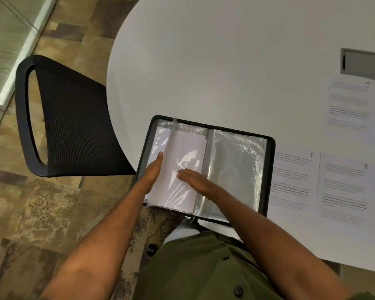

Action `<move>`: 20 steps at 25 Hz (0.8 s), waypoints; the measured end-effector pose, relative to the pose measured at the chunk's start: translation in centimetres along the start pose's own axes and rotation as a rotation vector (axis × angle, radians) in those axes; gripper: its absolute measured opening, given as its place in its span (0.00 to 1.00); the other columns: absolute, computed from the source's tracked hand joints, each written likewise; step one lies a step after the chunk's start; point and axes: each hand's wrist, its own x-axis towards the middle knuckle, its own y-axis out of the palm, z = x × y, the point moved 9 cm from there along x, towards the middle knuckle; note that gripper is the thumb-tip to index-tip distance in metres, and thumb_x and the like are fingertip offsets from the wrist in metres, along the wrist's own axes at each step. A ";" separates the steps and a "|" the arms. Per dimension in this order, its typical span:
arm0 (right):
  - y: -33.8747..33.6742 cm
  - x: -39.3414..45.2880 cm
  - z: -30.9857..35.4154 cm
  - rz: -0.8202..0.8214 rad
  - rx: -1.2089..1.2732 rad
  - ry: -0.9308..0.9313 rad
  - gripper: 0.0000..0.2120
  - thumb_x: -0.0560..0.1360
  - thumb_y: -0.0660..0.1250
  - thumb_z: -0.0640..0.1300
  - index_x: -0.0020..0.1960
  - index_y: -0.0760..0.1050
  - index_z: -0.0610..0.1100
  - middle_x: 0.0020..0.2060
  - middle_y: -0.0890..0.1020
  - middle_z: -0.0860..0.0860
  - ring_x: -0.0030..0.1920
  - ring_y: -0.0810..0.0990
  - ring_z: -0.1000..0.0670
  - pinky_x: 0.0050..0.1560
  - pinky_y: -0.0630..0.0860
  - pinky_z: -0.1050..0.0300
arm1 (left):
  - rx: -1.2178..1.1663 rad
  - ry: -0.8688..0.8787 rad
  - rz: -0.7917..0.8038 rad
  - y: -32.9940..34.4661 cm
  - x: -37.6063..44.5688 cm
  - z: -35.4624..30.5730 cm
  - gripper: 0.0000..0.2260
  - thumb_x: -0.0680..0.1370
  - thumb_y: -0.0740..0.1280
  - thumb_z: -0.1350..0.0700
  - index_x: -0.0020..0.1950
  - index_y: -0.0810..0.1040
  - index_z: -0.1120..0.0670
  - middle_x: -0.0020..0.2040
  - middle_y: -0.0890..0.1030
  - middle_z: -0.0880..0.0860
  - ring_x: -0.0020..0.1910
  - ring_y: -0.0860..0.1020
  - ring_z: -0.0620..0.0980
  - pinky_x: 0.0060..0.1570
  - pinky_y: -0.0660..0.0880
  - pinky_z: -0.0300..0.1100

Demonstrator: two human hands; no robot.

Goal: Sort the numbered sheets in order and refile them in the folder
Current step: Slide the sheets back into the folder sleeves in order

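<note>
Table: we're looking down at a white round table (214,61), with a grey slot (364,61) set into it at far right.
Room: a black mesh chair (74,118) is standing to our left on mottled brown carpet (30,213), and a pale ribbed wall panel (7,40) is showing in the top left corner.
Folder: the black folder (270,169) is lying open at the table's near edge, its left half overhanging; its spine is running away from us, tilting slightly right.
Sleeves: a white sheet (182,148) is sitting in the left clear sleeve, while the right sleeve (236,165) is looking see-through.
Left hand: our left hand (153,169) is lying flat, fingers straight, on the left page's outer edge, gripping nothing.
Right hand: our right hand (195,180) is pressing flat, fingers straight, on the left page near the spine, holding nothing.
Loose sheets: sheet 7 (292,182) is lying just right of the folder, sheet 8 (344,191) beside it, and sheet 4 (351,105) farther back.
Us: we're wearing a green shirt (204,267).
</note>
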 end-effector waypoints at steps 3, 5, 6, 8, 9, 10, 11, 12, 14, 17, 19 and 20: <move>-0.4 1.0 -1.7 -0.022 -0.233 -0.033 0.23 0.82 0.66 0.54 0.76 0.71 0.50 0.80 0.64 0.51 0.78 0.65 0.50 0.74 0.60 0.58 | 0.165 0.031 -0.183 -1.8 1.4 0.3 0.27 0.86 0.52 0.39 0.77 0.70 0.56 0.74 0.73 0.58 0.68 0.73 0.59 0.63 0.70 0.47; -0.8 0.9 -1.9 -0.022 -0.331 -0.073 0.24 0.82 0.66 0.53 0.76 0.70 0.51 0.81 0.62 0.52 0.79 0.63 0.50 0.77 0.60 0.56 | 0.355 0.100 -0.285 -2.6 2.1 0.2 0.18 0.85 0.58 0.49 0.69 0.74 0.59 0.66 0.77 0.60 0.57 0.76 0.58 0.52 0.71 0.46; -1.3 0.8 -2.1 -0.041 -0.383 -0.094 0.24 0.81 0.66 0.53 0.76 0.70 0.51 0.81 0.62 0.52 0.80 0.61 0.51 0.78 0.59 0.55 | 0.427 0.122 -0.337 -3.0 2.6 0.3 0.15 0.83 0.61 0.54 0.67 0.75 0.59 0.64 0.78 0.60 0.56 0.76 0.59 0.51 0.72 0.47; -2.9 0.0 -2.3 -0.120 -0.441 -0.134 0.24 0.81 0.67 0.51 0.76 0.70 0.52 0.80 0.63 0.52 0.80 0.61 0.50 0.77 0.58 0.55 | 0.531 0.135 -0.430 -3.4 3.1 0.4 0.18 0.79 0.65 0.58 0.69 0.72 0.58 0.66 0.76 0.60 0.62 0.76 0.62 0.57 0.76 0.54; -4.1 -0.5 -2.5 -0.170 -0.433 -0.148 0.23 0.80 0.68 0.49 0.75 0.71 0.52 0.80 0.64 0.52 0.79 0.62 0.50 0.76 0.59 0.56 | 0.580 0.141 -0.477 -3.2 3.1 0.4 0.23 0.78 0.68 0.59 0.72 0.69 0.57 0.68 0.74 0.60 0.65 0.74 0.62 0.61 0.75 0.57; -5.5 -1.3 -2.9 -0.230 -0.408 -0.158 0.23 0.80 0.68 0.47 0.74 0.71 0.52 0.79 0.66 0.52 0.78 0.63 0.50 0.75 0.60 0.57 | 0.649 0.161 -0.535 -2.8 2.8 -0.1 0.29 0.76 0.71 0.59 0.75 0.65 0.57 0.71 0.71 0.60 0.68 0.71 0.63 0.64 0.73 0.58; -7.1 -2.1 -3.4 -0.294 -0.377 -0.153 0.22 0.79 0.68 0.46 0.73 0.72 0.52 0.78 0.67 0.53 0.77 0.65 0.50 0.75 0.62 0.57 | 0.718 0.195 -0.576 -2.3 2.5 -0.5 0.34 0.74 0.73 0.59 0.77 0.62 0.56 0.73 0.68 0.60 0.70 0.69 0.62 0.67 0.69 0.58; -9.0 -3.1 -4.0 -0.362 -0.349 -0.149 0.22 0.79 0.67 0.45 0.72 0.72 0.52 0.77 0.69 0.53 0.76 0.66 0.50 0.75 0.63 0.55 | 0.778 0.239 -0.591 -1.3 2.2 -1.3 0.37 0.73 0.74 0.58 0.78 0.60 0.56 0.75 0.65 0.60 0.72 0.66 0.62 0.69 0.65 0.57; -12.9 -5.1 -5.5 -0.488 -0.295 -0.121 0.21 0.79 0.67 0.44 0.71 0.73 0.52 0.75 0.70 0.54 0.75 0.67 0.52 0.75 0.64 0.55 | 0.837 0.327 -0.479 2.1 2.4 -2.5 0.37 0.74 0.73 0.56 0.79 0.60 0.55 0.78 0.61 0.59 0.75 0.61 0.62 0.73 0.58 0.58; -18.9 -8.7 -8.0 -0.683 -0.239 -0.107 0.20 0.79 0.69 0.43 0.71 0.74 0.48 0.73 0.73 0.51 0.73 0.69 0.51 0.74 0.65 0.56 | 0.905 0.506 -0.256 10.1 2.1 -5.6 0.30 0.78 0.70 0.51 0.78 0.65 0.54 0.78 0.62 0.58 0.75 0.62 0.62 0.73 0.60 0.60; -22.7 -10.8 -9.8 -0.770 -0.200 -0.094 0.20 0.80 0.68 0.43 0.71 0.73 0.47 0.71 0.74 0.51 0.72 0.71 0.50 0.73 0.67 0.55 | 0.891 0.607 -0.171 15.3 1.8 -7.9 0.27 0.78 0.69 0.50 0.76 0.68 0.53 0.77 0.64 0.58 0.74 0.65 0.62 0.70 0.64 0.60; -24.8 -12.2 -11.0 -0.805 -0.183 -0.084 0.20 0.80 0.67 0.42 0.71 0.73 0.46 0.70 0.74 0.51 0.71 0.71 0.50 0.72 0.67 0.55 | 0.892 0.652 -0.144 18.2 1.6 -9.2 0.26 0.78 0.70 0.51 0.75 0.70 0.53 0.77 0.66 0.58 0.73 0.66 0.62 0.70 0.65 0.60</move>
